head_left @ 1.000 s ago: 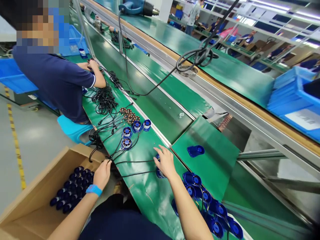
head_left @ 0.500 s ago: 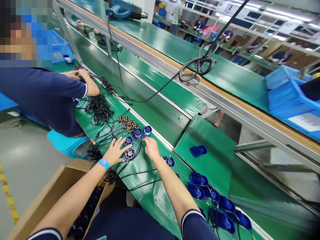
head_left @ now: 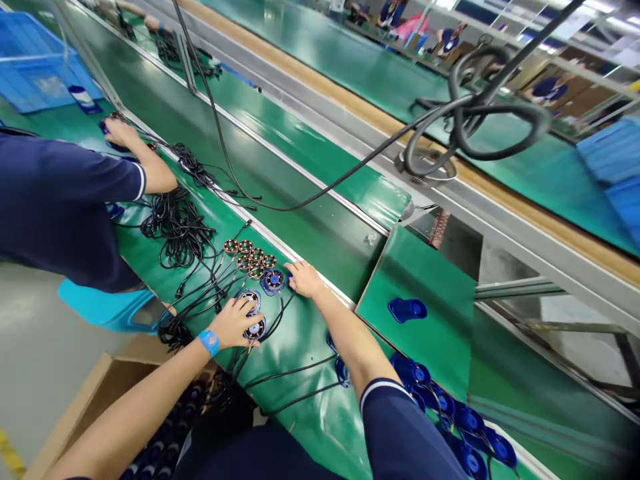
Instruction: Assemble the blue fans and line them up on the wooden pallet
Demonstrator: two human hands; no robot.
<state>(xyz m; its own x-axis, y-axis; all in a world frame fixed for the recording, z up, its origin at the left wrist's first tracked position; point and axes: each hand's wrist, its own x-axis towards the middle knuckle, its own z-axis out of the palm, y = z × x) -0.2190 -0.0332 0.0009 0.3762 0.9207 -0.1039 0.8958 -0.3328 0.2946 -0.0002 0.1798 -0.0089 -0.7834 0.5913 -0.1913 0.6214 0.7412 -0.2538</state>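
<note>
My left hand curls its fingers and thumb around a blue housing with a ring-shaped copper coil inside; a second blue housing sits just beyond its fingertips. My right hand has its fingers bent around another blue housing, mostly hidden beneath them. Between the hands stands a blue housing with its coil facing up. Several bare copper coil rings lie grouped past it, their black cables trailing left.
A co-worker's arm works at the left beside a heap of black cables. Several blue housings lie at right, and one on a green board. A cardboard box stands below left. A knotted cable hangs overhead.
My left hand has gone from spread fingers to curled around the near housing. My right hand has closed over the far right housing. The camera view has shifted.
</note>
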